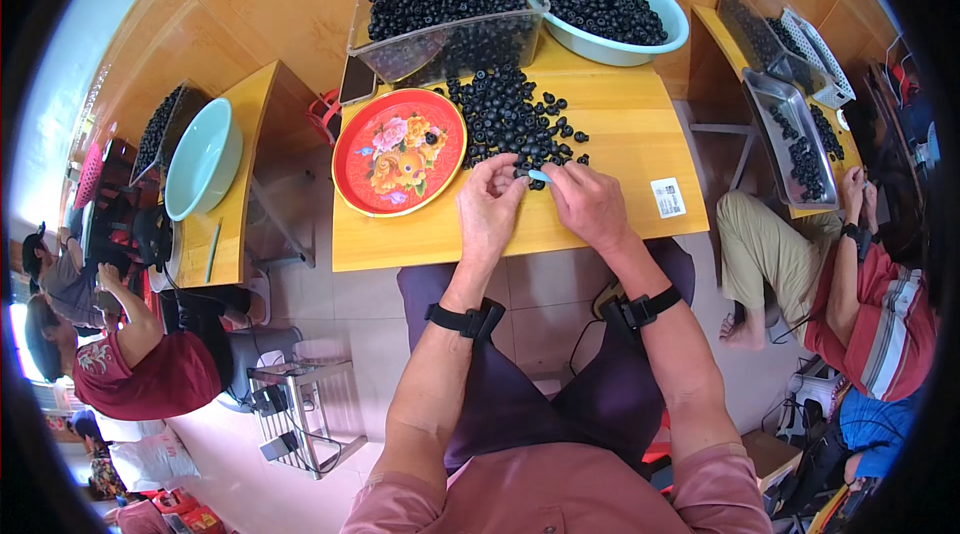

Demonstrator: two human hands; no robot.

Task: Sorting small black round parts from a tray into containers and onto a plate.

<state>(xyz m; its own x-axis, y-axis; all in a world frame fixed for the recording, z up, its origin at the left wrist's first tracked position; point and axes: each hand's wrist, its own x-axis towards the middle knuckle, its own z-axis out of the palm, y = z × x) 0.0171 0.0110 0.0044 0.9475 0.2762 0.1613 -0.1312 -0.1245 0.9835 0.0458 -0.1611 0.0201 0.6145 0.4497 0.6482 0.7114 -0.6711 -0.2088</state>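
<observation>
My left hand (488, 209) is pinched at the near edge of a pile of small black round parts (505, 114) on the yellow table (420, 239). A small black part (521, 172) shows at its fingertips. In my right hand (590, 202), thumb and fingers are closed on a small light-blue tool (539, 175), whose tip meets the left fingertips. The fingers hide most of the tool and its contact with the part. Left of my hands lies a red floral tray (352, 149) with one black part on it.
Behind the pile stand a clear plastic bin (400, 62) and a light-blue basin (610, 52), both holding black parts. A phone-like dark slab (357, 81) lies beside the bin. A white label (668, 198) is on the table's right. People work at side tables left and right.
</observation>
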